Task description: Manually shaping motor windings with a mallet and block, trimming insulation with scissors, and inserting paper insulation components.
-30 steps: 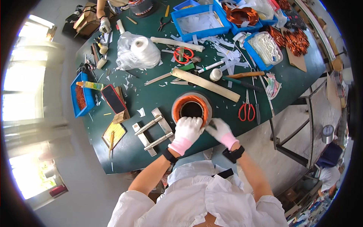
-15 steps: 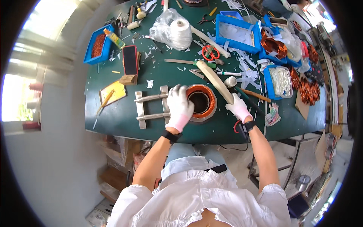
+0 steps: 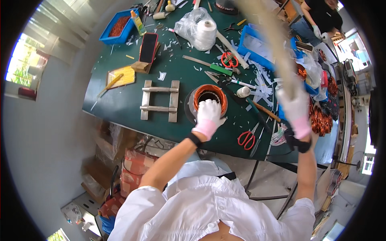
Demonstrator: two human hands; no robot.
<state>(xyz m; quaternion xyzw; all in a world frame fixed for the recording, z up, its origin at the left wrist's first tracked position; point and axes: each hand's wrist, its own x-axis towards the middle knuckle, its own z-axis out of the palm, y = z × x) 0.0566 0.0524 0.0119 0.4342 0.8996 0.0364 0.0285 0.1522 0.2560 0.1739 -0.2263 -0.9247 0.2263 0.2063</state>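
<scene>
A motor stator (image 3: 191, 105) with a ring of copper windings (image 3: 204, 91) around its dark round opening stands on the green table. My gloved left hand (image 3: 210, 112) is on its near rim, with the fingers curled over into the opening. In my gloved right hand (image 3: 294, 105) is a long pale wooden stick (image 3: 277, 48), gripped near its lower end and lifted high on the right. Stick and hand are smeared by motion. To the left of the stator lies a metal frame (image 3: 160, 109) of bars.
Red-handled scissors (image 3: 246, 140), a wooden-handled tool (image 3: 266, 111), a white bottle (image 3: 243, 92) and paper scraps lie to the right. A phone (image 3: 148, 48) and a plastic-wrapped thread cone (image 3: 206, 32) stand farther back. Blue bins (image 3: 257, 54) and copper coils (image 3: 321, 120) fill the right side. Another person (image 3: 321, 18) is at far right.
My right hand has swung the wooden stick up and to the right. My left hand has moved from the stator's left side onto its near rim. The view has shifted.
</scene>
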